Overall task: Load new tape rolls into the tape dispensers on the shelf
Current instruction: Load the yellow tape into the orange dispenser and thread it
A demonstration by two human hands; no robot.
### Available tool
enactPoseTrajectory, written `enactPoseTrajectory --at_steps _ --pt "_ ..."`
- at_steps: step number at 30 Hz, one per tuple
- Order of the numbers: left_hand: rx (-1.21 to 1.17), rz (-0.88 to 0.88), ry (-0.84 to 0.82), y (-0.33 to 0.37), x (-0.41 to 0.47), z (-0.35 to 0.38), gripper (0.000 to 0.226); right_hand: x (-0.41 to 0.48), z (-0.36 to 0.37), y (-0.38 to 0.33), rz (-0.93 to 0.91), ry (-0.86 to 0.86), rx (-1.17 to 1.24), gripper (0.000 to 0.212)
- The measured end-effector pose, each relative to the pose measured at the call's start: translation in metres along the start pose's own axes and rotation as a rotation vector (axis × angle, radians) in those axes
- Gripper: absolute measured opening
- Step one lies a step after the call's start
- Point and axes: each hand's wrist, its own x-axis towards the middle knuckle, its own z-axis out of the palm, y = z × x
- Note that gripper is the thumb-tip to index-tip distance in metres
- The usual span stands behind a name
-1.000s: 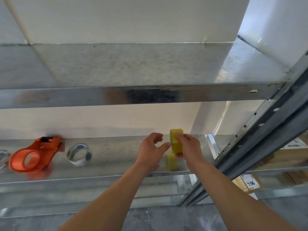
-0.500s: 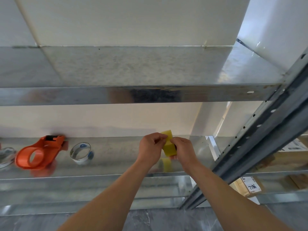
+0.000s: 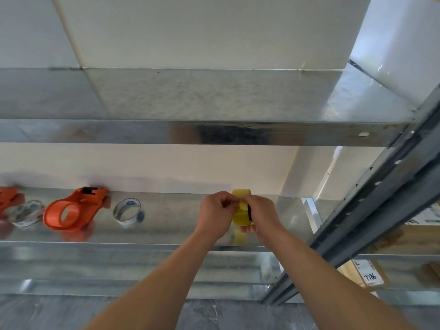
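At the far left edge of the metal shelf (image 3: 166,228) a sliver of an orange dispenser (image 3: 8,198) shows, with a clear tape roll (image 3: 25,214) just beside it. Next along lies a second orange tape dispenser (image 3: 73,210), flat on its side with its round hub bare, which suggests it is waiting for a roll. A white-and-blue tape roll (image 3: 128,213) stands on edge near its right, probably set out as its refill.

Well apart from these, toward the right of the shelf, both hands meet on a yellow tape roll (image 3: 240,219) held just above the shelf surface (its reflection shows in the metal beneath). The left hand (image 3: 215,216) has its fingers curled in, thumb and fingertips pinching at the roll's upper edge, most likely to find and lift the loose end of the tape. The right hand (image 3: 262,216) wraps round the roll from the other side, thumb under it, steadying it so the picking fingers have something firm to work against. Whether the end is free yet cannot be told.

Farther right a grey slotted upright (image 3: 381,198) crosses the view, with labelled cardboard boxes (image 3: 366,275) behind it.
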Motion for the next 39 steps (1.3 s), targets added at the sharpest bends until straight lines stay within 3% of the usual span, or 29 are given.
enactPoseTrajectory --at_steps 19,36,39 --pt "-0.07 -0.082 0.21 -0.028 -0.021 -0.069 0.011 -0.007 0.06 0.005 -0.108 -0.089 -0.116 0.024" --pt "-0.131 -0.076 0.376 -0.097 -0.075 -0.241 0.012 -0.068 0.23 0.033 -0.226 -0.065 -0.15 0.017" --pt "-0.127 -0.084 0.392 -0.11 -0.083 -0.272 0.009 -0.082 0.261 0.038 -0.244 -0.064 -0.143 0.025"
